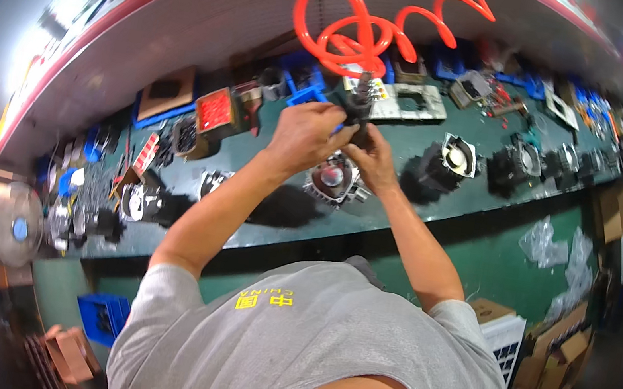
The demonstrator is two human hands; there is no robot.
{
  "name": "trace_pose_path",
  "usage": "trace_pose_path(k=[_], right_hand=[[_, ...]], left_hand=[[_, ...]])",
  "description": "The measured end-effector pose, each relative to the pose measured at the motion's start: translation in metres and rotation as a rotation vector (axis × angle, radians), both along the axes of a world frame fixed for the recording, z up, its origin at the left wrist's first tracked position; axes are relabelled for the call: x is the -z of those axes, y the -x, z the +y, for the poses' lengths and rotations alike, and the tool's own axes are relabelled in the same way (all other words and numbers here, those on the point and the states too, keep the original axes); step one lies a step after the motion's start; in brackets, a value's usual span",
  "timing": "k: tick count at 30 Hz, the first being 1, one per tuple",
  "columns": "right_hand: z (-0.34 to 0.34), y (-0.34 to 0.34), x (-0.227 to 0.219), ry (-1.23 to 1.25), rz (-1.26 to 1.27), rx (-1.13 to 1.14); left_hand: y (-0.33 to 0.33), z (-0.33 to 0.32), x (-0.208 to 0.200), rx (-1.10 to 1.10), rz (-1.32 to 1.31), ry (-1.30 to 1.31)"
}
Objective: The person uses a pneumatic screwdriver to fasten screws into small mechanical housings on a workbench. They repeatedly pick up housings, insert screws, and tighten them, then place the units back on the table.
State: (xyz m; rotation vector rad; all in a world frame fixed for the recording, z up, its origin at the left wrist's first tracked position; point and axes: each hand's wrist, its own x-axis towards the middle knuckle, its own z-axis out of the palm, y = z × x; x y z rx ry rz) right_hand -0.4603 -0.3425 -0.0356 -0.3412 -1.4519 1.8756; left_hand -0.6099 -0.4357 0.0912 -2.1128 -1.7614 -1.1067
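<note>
A dark air screwdriver [359, 105] stands upright over the bench, its top joined to a red coiled air hose [328, 32]. My left hand [308, 134] is closed at the tool's left side, with a small bit of blue showing by its fingers. From the other side my right hand [372, 155] wraps round the lower body of the tool. Right below my hands sits a metal motor-like unit [332, 178] with a round reddish centre. The tool's tip is hidden behind my fingers, so contact with the unit cannot be made out.
Similar units stand along the green bench [397, 215], among them one with a cream centre [458, 158] to the right. Behind are a box of red parts [216, 111], blue bins [305, 77] and a white fixture plate [418, 103]. A fan [15, 224] stands at far left.
</note>
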Motion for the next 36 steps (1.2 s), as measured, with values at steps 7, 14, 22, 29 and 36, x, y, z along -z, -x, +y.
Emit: trace_pose_path(k=[7, 14, 22, 29, 36], right_hand=[[-0.004, 0.002, -0.009, 0.074, -0.061, -0.040], [-0.002, 0.000, -0.008, 0.008, -0.103, -0.024], [0.002, -0.003, 0.024, -0.021, -0.163, -0.010], [-0.018, -0.039, 0.111, -0.383, -0.739, 0.234], [-0.026, -0.033, 0.131, -0.159, -0.556, 0.241]], left_hand=[[0.000, 0.001, 0.029, 0.092, -0.843, 0.361], [-0.012, -0.006, 0.044, -0.026, -1.038, 0.247], [-0.023, 0.041, 0.077, 0.247, -1.401, 0.148], [-0.021, 0.048, 0.079, 0.198, -1.266, 0.135], [-0.028, 0.050, 0.070, 0.151, -1.244, 0.177]])
